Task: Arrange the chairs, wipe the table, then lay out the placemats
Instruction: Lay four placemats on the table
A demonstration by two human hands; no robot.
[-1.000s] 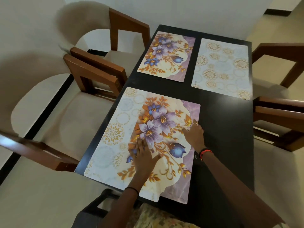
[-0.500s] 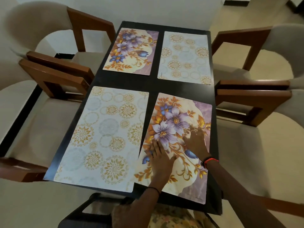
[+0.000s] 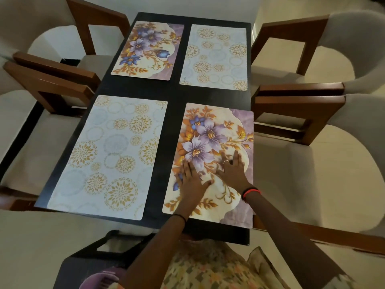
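Note:
A dark table (image 3: 173, 91) carries several placemats. The near right floral placemat (image 3: 214, 134) lies flat, its right edge at the table's right edge. My left hand (image 3: 192, 180) and my right hand (image 3: 233, 172) press on it with straight, spread fingers. A pale circle-patterned placemat (image 3: 112, 155) lies at the near left. At the far end lie a second floral placemat (image 3: 149, 51) on the left and a second circle-patterned placemat (image 3: 216, 57) on the right.
Wood-framed cushioned chairs flank the table: two on the left (image 3: 48, 76) and two on the right (image 3: 298, 105). A dark chair back (image 3: 93, 251) stands at the near end, close to my body.
Both hands slid the floral placemat off the circle-patterned one and rightward to the table's right edge, uncovering the near left mat. The view has shifted to centre on the table.

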